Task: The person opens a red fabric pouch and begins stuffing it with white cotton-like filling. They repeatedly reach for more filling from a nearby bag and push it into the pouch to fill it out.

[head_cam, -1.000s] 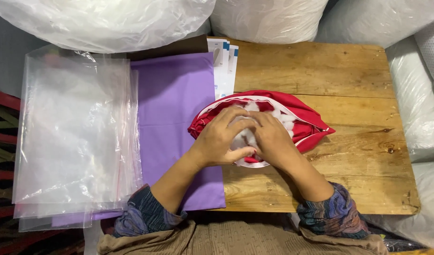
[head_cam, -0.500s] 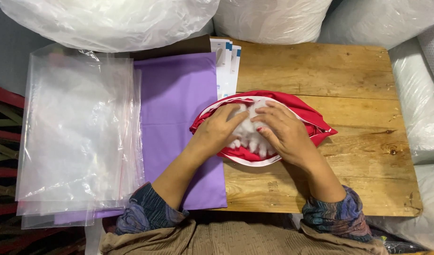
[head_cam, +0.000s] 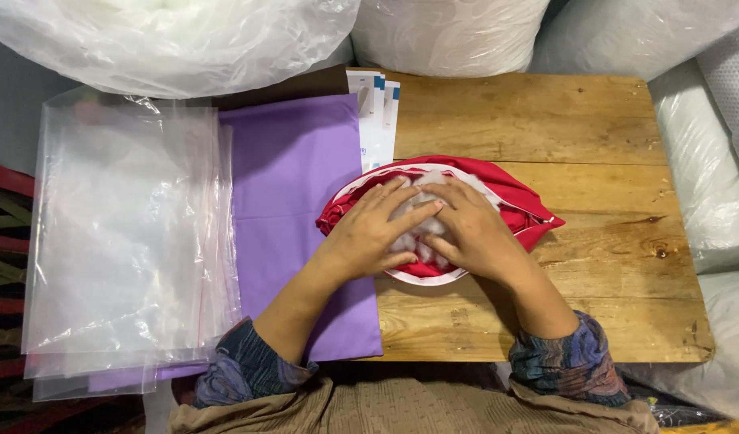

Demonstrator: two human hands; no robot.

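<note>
A red fabric cover with a white-edged opening lies on the wooden table, and white fluffy stuffing shows inside the opening. My left hand lies flat on the left side of the opening with fingers spread over the stuffing. My right hand lies flat on the right side, its fingertips touching those of the left hand. Both palms press down on the stuffing; neither hand grips anything.
A purple cloth lies left of the cover, with a stack of clear plastic bags further left. White and blue paper slips lie behind the cover. Large bags of white filling surround the table at back and right.
Both hands have shifted outward and flattened over the opening, fingers spread wider, and more white stuffing shows between them than a second ago.
</note>
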